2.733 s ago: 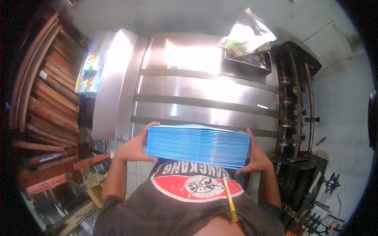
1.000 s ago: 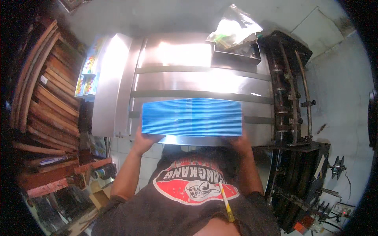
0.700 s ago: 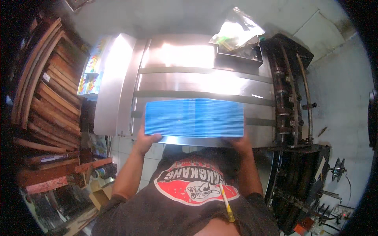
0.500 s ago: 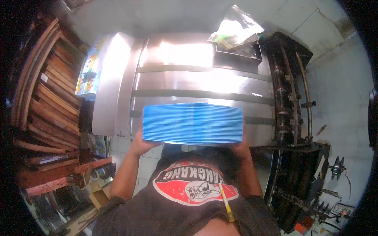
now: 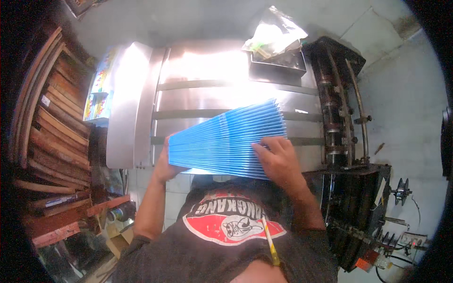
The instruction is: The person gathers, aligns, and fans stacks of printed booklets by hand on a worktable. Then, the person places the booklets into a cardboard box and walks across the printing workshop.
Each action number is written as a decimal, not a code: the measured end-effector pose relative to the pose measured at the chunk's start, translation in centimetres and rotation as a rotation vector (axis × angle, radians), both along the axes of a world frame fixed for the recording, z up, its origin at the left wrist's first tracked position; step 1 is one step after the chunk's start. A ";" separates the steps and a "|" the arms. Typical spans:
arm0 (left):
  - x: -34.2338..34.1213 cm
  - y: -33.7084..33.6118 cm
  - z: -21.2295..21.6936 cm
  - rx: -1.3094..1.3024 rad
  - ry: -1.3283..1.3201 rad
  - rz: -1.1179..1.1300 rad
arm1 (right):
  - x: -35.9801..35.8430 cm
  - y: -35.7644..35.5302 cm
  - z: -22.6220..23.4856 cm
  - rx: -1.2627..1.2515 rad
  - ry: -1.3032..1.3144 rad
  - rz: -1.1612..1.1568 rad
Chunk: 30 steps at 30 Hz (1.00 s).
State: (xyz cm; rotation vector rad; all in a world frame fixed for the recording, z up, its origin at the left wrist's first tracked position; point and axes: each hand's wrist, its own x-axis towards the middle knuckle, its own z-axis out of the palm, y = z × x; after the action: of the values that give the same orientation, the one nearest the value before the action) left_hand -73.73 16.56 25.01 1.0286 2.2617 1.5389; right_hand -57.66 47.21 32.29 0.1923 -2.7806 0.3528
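A thick stack of thin blue folded sheets (image 5: 222,139) is fanned out above the metal table's near side. Its left end stays tightly bunched, and its right end spreads wide with gaps between the edges. My left hand (image 5: 166,165) grips the bunched end, its fingers partly hidden behind the stack. At the spread end, my right hand (image 5: 278,158) is curled with its fingertips against the sheet edges. Whether it pinches a single sheet cannot be made out.
The shiny metal table (image 5: 188,99) has dark belts running across it. A black box (image 5: 278,68) with a clear plastic bag (image 5: 276,33) sits at the back. Dark rollers (image 5: 332,113) line the right side. Colourful cartons (image 5: 100,89) and a wooden board rack (image 5: 59,127) stand left.
The blue stack has gone from squared and compact to fanned at its right end. My right hand has come from the stack's right side onto its front edges. The left hand keeps its hold.
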 end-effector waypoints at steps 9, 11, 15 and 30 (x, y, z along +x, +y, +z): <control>0.8 0.1 0.1 0.041 -0.059 0.006 | -0.1 -0.7 0.9 -0.048 0.043 -0.005; 0.8 0.4 0.5 0.039 -0.048 0.005 | 0.1 -0.6 0.8 -0.057 0.016 0.008; 0.5 -0.3 -0.7 0.014 -0.103 -0.022 | -0.5 -0.1 1.2 -0.113 -0.126 -0.011; -0.2 -1.0 -2.1 0.012 -0.102 -0.064 | -1.8 0.5 5.6 0.025 0.203 -0.010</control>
State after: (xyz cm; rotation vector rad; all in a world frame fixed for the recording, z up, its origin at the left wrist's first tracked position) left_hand -73.97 15.59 22.93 0.9917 2.1335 1.5442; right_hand -59.50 47.73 37.91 0.2084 -2.5857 0.2801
